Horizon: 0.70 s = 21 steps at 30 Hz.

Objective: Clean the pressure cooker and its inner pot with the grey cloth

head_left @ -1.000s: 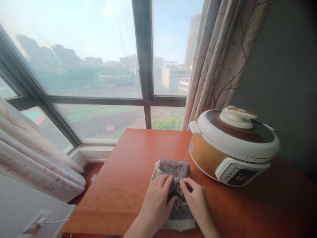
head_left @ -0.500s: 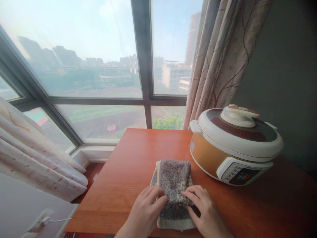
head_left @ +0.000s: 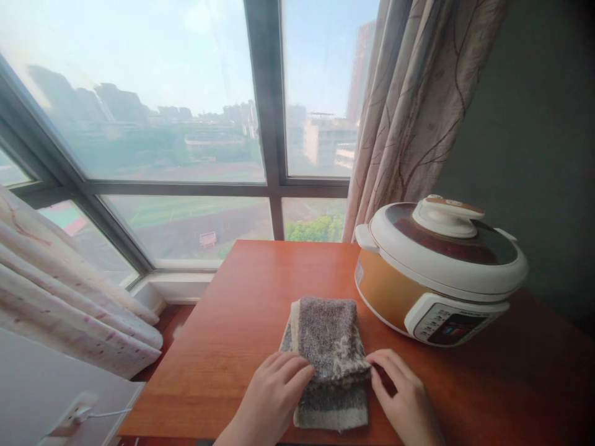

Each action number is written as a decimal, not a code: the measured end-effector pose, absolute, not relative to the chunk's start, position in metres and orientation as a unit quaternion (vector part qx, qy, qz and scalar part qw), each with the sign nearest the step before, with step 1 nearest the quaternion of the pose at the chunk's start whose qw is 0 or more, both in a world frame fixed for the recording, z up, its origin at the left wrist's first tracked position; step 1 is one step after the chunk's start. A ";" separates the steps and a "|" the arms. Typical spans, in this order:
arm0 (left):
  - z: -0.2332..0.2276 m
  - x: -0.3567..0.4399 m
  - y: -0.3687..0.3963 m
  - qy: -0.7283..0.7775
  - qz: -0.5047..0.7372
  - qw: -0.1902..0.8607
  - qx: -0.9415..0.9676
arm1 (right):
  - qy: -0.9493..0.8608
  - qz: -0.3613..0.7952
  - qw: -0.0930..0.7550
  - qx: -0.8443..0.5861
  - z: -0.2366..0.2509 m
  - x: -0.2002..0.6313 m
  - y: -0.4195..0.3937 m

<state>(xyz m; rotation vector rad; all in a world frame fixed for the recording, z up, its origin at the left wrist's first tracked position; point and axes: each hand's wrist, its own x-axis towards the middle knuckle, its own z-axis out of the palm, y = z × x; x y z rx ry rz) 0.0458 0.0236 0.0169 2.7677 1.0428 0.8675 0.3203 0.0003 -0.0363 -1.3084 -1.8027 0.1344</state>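
Note:
A folded towel (head_left: 325,337), grey with cream edging and a pale pattern, lies near the front of the table in the head view. Its upper fold stops short of the cream-bordered layer below. My left hand (head_left: 279,387) holds the left side of that fold, thumb and fingers closed on its lower corner. At the opposite side, my right hand (head_left: 400,387) pinches the fold's right corner between thumb and forefinger, drawing it slightly outward. The remaining fingers of my right hand are curled.
A white and orange electric cooker (head_left: 441,279) with a glass lid stands right of the towel. The brown wooden table (head_left: 232,322) meets the window at the back. Curtains (head_left: 413,111) hang beside the window, and a plugged-in socket (head_left: 77,415) is at lower left.
My right hand has moved right, from the front of the fold to its right corner, which now sticks out farther. My left hand has stayed nearly in place.

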 end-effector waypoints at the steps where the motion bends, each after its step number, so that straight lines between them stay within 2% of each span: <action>1: 0.017 0.046 0.023 0.336 0.278 0.033 0.899 | -0.724 0.060 0.440 -0.528 -0.037 0.320 0.000; 7: 0.016 0.045 0.018 0.362 0.239 0.061 0.899 | -0.725 0.091 0.434 -0.527 -0.039 0.321 -0.006; 14: 0.013 0.051 0.020 0.371 0.218 0.022 0.902 | -0.710 0.067 0.432 -0.552 -0.040 0.319 0.001; 18: 0.015 0.049 0.025 0.367 0.254 0.016 0.895 | -0.694 0.064 0.465 -0.546 -0.037 0.317 0.006; 21: 0.015 0.047 0.031 0.383 0.312 0.019 0.869 | -0.673 0.142 0.487 -0.538 -0.028 0.316 0.006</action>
